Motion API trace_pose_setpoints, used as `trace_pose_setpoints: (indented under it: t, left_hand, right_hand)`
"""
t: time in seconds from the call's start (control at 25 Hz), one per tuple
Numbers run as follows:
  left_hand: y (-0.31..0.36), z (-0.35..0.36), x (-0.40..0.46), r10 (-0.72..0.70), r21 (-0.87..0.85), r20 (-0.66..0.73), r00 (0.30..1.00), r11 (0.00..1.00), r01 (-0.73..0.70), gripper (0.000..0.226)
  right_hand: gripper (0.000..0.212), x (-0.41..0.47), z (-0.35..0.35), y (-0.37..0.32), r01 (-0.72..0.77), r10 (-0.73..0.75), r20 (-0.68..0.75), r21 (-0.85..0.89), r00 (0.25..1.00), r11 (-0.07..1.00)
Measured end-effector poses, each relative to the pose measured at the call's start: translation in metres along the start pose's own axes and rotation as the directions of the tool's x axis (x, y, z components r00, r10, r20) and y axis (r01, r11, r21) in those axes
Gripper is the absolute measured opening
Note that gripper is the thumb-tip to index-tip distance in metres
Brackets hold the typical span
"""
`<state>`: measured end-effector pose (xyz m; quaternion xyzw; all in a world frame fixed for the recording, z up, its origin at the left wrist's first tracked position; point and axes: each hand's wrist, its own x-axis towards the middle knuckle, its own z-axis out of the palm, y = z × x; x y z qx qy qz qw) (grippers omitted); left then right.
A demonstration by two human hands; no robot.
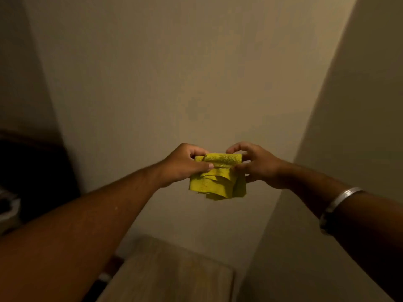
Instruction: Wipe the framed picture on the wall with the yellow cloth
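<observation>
While both arms reach up from the lower corners of the frame, the plain beige wall (pixel 152 73) fills most of the view, running from the top edge down to the middle bottom. A second wall face (pixel 359 105) stands at an angle along the right side, meeting the first in a slanting edge that runs from the upper right down toward the lower middle. At the left edge a dark piece of furniture (pixel 32 166) sits in shadow; what lies on or beside it is too dim to tell. Along the bottom middle a light wooden surface (pixel 174 275) shows, its top bare.

Just below the centre of the frame, the yellow cloth (pixel 218 177) hangs in the air in front of the wall, folded in several layers with a rolled top edge. It is stretched between the two hands. The left hand (pixel 183 166) pinches its left end, thumb on the front and fingers curled behind. The right hand (pixel 259 164) grips the right end with bent fingers. A silver bangle (pixel 340 202) circles the right forearm.
</observation>
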<state>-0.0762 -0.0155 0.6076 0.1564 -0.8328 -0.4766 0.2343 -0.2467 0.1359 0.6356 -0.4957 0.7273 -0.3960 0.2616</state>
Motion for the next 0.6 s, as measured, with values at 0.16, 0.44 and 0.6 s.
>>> trace_pose_setpoints:
  t: [0.16, 0.44, 0.6]
  left_hand:
    - [-0.214, 0.047, -0.068, -0.374, -0.205, -0.206, 0.904, 0.92, 0.334, 0.037]
    - [-0.498, 0.246, -0.266, -0.887, -0.443, 0.01, 0.462, 0.41, 0.797, 0.016]
    - [-0.536, 0.297, -0.298, -0.9, -0.152, 0.01, 0.435, 0.429, 0.891, 0.066]
  right_hand:
    - [0.032, 0.057, 0.173, 0.161, -0.165, 0.156, 0.063, 0.205, 0.986, 0.965]
    - [0.019, -0.014, 0.423, 0.479, -0.45, 0.47, 0.255, -0.134, 0.845, 0.883]
    - [0.032, -0.056, 0.465, 0.55, -0.474, 0.586, 0.151, -0.446, 0.796, 0.759]
